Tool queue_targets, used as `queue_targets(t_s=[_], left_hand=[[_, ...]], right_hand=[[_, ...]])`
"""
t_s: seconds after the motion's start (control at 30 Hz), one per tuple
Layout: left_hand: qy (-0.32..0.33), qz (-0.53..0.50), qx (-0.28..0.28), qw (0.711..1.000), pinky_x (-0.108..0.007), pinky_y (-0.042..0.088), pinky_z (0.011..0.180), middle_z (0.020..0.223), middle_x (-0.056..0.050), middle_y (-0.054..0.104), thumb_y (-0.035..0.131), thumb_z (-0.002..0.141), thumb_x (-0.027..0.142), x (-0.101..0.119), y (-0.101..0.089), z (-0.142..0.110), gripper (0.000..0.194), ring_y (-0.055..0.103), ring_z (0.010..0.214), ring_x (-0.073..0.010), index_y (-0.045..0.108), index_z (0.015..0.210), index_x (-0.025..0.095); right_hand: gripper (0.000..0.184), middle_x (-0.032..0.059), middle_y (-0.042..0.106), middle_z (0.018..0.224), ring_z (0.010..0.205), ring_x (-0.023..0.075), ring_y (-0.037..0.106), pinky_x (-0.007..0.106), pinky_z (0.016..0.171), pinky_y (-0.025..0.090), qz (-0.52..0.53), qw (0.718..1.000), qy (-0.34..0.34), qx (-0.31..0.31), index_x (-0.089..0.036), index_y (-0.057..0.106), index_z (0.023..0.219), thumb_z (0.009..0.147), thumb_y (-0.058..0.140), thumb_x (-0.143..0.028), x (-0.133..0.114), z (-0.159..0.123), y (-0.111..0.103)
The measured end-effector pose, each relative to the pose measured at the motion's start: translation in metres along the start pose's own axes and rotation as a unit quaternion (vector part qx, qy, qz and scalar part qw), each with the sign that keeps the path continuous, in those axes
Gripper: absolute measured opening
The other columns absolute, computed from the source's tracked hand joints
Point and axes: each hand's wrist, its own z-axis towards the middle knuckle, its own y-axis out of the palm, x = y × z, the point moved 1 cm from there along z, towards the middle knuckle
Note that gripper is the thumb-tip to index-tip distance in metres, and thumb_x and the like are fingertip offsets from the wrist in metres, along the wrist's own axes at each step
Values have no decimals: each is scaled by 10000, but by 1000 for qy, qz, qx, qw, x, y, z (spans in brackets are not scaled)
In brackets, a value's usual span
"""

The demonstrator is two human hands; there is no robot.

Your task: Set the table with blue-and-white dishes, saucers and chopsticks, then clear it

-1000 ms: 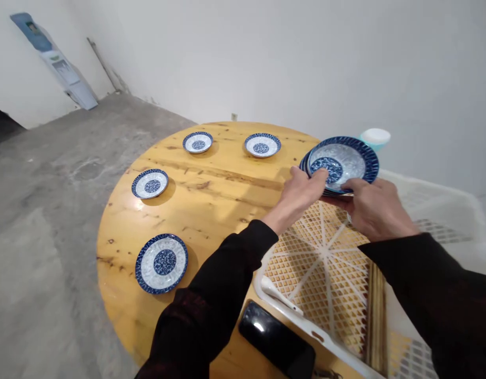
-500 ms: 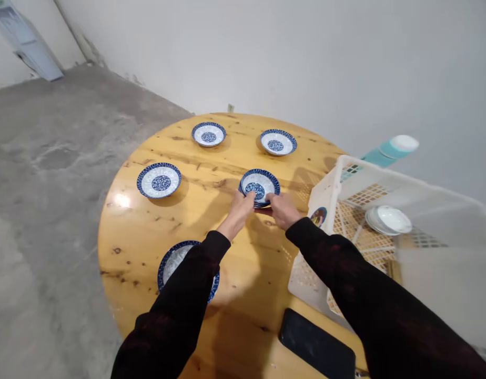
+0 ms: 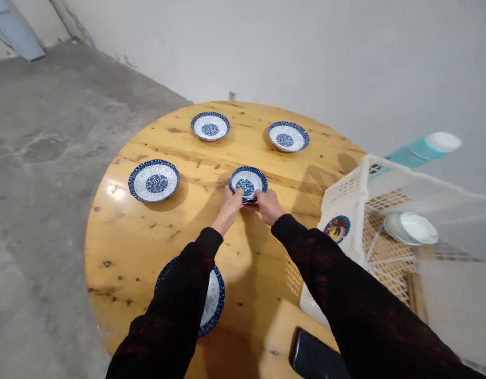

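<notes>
Both my hands grip a small stack of blue-and-white plates over the middle of the round wooden table. My left hand is closed on the stack's near left edge, its thumb on the rim. On the near right edge, my right hand is closed too, thumb on top and fingers underneath. Whether the stack touches the table I cannot tell. Single matching plates lie around it: one at the left, one at the back, one at the back right. A near plate is partly hidden under my left sleeve.
A white plastic basket stands on the right, with white bowls and a bundle of wooden sticks inside. Behind it is a turquoise bottle with a white lid. A black phone lies near the front edge.
My hands have carried the plate stack from above the basket leftward to the table's middle. In the last half second it has hardly moved, while the view has shifted a little.
</notes>
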Motion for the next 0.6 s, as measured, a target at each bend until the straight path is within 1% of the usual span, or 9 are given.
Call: queue_targets(t_s=[0.23, 0.4, 0.5, 0.57, 0.6], left_hand=[[2, 1, 7, 1000, -331, 578, 827, 1331, -153, 624, 489, 913, 257, 12, -8, 11, 293, 639, 1147, -249, 507, 1199, 199], [19, -4, -3, 1000, -377, 571, 866, 1314, -151, 642, 503, 901, 259, 16, -13, 16, 307, 644, 1146, -265, 533, 1199, 194], [12, -2, -26, 1000, -382, 561, 882, 1319, -156, 642, 498, 926, 294, 16, -17, 19, 294, 641, 1160, -261, 529, 1199, 191], [7, 6, -47, 999, -382, 547, 902, 1326, -156, 640, 495, 947, 343, 18, -20, 20, 290, 639, 1165, -258, 534, 1190, 189], [12, 16, -45, 999, -385, 536, 920, 1321, -157, 643, 501, 951, 366, 19, -23, 20, 296, 635, 1171, -261, 543, 1183, 187]], right_hand=[[127, -9, 655, 621, 527, 134, 614, 277, 547, 622, -3, 1000, -24, -7, -181, 583, 770, 720, 533, -76, -2, 13, 15], [117, -5, 666, 675, 577, 139, 633, 288, 572, 623, -11, 999, -35, 2, -185, 585, 791, 730, 535, -98, -2, 18, 23], [96, -6, 656, 669, 562, 141, 627, 284, 548, 610, -36, 999, -24, 4, -190, 584, 802, 755, 535, -121, -4, 19, 23], [62, 2, 657, 663, 529, 146, 613, 284, 514, 590, -70, 997, -13, -12, -186, 599, 806, 783, 551, -156, -7, 18, 18], [45, 8, 661, 667, 518, 147, 607, 281, 501, 578, -90, 996, -14, -21, -183, 613, 807, 796, 569, -184, -8, 18, 15]])
